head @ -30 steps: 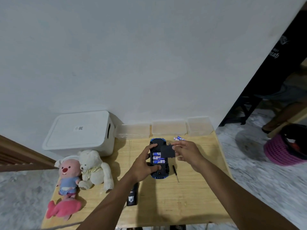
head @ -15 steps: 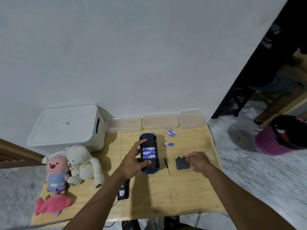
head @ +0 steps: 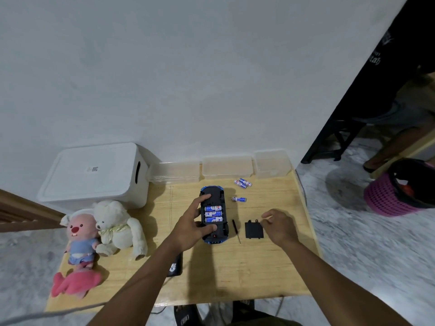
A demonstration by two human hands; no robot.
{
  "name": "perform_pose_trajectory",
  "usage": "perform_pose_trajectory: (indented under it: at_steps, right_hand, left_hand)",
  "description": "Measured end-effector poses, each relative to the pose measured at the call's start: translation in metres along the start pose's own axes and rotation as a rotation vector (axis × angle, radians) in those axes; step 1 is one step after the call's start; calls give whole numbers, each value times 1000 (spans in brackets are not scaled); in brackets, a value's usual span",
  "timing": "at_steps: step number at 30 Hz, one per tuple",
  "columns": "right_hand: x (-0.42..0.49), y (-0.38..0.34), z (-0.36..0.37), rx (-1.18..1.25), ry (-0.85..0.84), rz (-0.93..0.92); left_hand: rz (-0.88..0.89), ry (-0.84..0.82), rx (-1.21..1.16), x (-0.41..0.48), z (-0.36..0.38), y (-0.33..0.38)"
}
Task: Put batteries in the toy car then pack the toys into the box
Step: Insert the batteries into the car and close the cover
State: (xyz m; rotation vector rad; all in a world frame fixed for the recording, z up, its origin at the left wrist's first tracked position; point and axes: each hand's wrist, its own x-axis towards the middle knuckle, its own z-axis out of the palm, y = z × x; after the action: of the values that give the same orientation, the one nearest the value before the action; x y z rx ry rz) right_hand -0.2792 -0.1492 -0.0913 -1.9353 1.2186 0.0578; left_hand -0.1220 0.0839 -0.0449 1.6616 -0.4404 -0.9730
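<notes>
The blue toy car lies upside down in the middle of the wooden table. Its battery bay shows three blue-and-white batteries. My left hand grips the car from the left, thumb and fingers on its underside. The black battery cover lies flat to the right of the car. My right hand hovers just right of the cover, fingers apart, holding nothing. A small screwdriver lies between car and cover. Loose batteries and one more battery lie behind. The white lidded box stands back left.
A pink plush and a white teddy bear lie at the table's left. Clear plastic containers line the wall. A black remote lies under my left forearm. A pink basket and a seated person's legs are on the right.
My right hand carried the battery cover from over the car to the table on the right, set it down and let go. My left hand stayed on the car.
</notes>
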Motion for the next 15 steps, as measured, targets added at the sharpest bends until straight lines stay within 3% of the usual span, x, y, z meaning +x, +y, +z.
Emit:
perform_pose_trajectory:
  at_steps: [7, 10, 15]
  right_hand:
    - [-21, -62, -25, 144, -70, -360]
    - [-30, -89, -22, 82, -122, -409]
    - [-41, -109, -1, 22, -50, -447]
  left_hand:
    - [20, -7, 30, 4, 3, 7]
    - [42, 6, 34, 5, 6, 11]
    - [100, 27, 71, 4, 9, 17]
